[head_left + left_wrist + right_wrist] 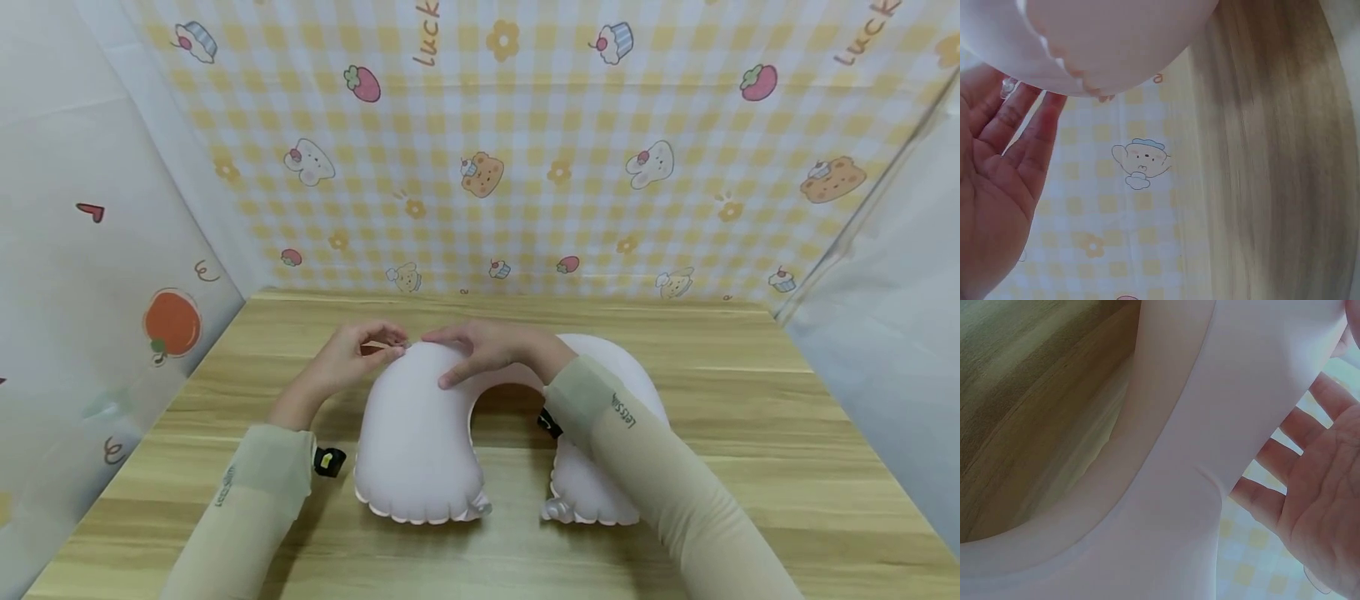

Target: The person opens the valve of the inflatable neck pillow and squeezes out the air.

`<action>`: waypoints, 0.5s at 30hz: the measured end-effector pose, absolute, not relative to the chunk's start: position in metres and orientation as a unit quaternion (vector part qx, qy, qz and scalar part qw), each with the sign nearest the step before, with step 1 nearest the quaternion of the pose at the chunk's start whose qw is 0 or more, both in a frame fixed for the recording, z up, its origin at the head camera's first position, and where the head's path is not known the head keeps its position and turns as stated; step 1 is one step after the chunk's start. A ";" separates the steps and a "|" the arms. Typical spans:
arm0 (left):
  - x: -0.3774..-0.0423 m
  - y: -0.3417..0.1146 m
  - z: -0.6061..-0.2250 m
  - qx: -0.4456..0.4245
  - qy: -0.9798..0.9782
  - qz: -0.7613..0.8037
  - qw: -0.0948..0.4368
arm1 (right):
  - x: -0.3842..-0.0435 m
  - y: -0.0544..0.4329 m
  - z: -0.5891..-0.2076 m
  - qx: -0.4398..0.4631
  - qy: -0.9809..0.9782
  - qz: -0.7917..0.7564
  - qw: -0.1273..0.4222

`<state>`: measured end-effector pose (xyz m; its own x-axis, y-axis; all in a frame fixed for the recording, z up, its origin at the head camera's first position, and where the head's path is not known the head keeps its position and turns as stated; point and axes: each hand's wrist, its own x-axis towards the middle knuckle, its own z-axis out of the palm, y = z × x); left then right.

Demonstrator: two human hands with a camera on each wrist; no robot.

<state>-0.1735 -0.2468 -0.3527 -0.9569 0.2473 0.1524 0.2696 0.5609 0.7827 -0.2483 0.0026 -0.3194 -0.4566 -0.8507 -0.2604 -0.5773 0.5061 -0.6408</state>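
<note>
– Pinching what w/ left hand (356,357)?
– Clear valve (1007,88), at far edge of U-shaped pillow (420,433); thumb & fingertips drawn nearly together on it.
– And why lay right hand (491,346) over same side?
– Prob. to steady it vs. sliding (light & puffy, by the look). Flat on table (750,417), open end toward person, maybe for easy valve access.
– Right grip, how open?
– Spread wide, not clenched: thumb on top, fingers fairly straight along far edge. Just touching pillow, afaict.
</note>
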 end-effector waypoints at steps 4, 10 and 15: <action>-0.169 -0.247 -0.351 -0.144 -0.881 -0.451 -0.013 | -0.247 0.002 -0.318 -0.444 0.819 -0.231 0.280; -0.166 -0.246 -0.352 -0.142 -0.882 -0.449 -0.022 | -0.244 0.001 -0.319 -0.442 0.822 -0.224 0.280; -0.165 -0.246 -0.354 -0.142 -0.883 -0.447 -0.022 | -0.242 -0.001 -0.320 -0.433 0.824 -0.222 0.289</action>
